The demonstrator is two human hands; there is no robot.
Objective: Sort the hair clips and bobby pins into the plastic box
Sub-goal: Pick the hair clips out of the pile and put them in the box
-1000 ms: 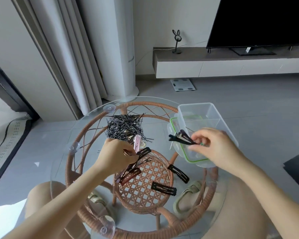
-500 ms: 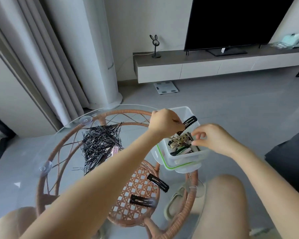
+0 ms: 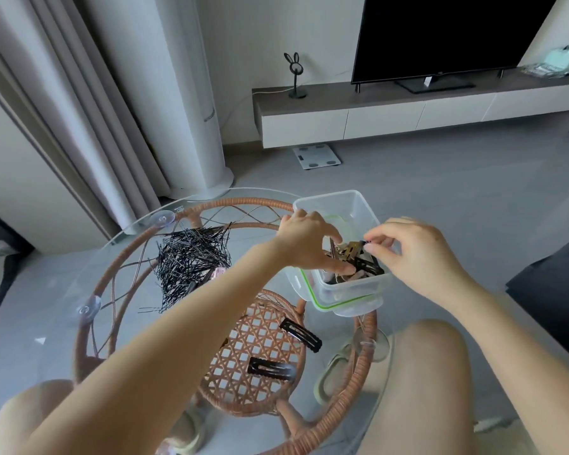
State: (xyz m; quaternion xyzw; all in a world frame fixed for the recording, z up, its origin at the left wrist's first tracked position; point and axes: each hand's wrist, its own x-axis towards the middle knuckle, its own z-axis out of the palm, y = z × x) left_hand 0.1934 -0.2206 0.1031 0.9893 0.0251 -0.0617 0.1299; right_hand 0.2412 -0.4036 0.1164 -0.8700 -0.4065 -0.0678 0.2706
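The clear plastic box point(image 3: 352, 205) stands on its green-rimmed lid at the right of the glass table and holds a heap of brown and black hair clips point(image 3: 358, 261). My left hand point(image 3: 306, 241) reaches into the box, fingers and thumb curled round a bundle of brown clips. My right hand point(image 3: 418, 254) is at the box's right rim, and its fingertips pinch the end of a black clip. A pile of black bobby pins point(image 3: 191, 261) lies at the table's left with a pink clip point(image 3: 217, 273) beside it. Two black snap clips point(image 3: 301, 334) point(image 3: 270, 369) lie near me.
The round glass top sits on a rattan frame point(image 3: 237, 202) with suction cups. My knees are under the near edge, and slippers point(image 3: 334, 372) are on the floor below. A TV cabinet point(image 3: 375, 116) and a scale point(image 3: 316, 156) lie beyond.
My left hand carried a bundle of clips from the table's middle to the box and lowered it inside. My right hand stayed at the box, its fingers working at the clips.
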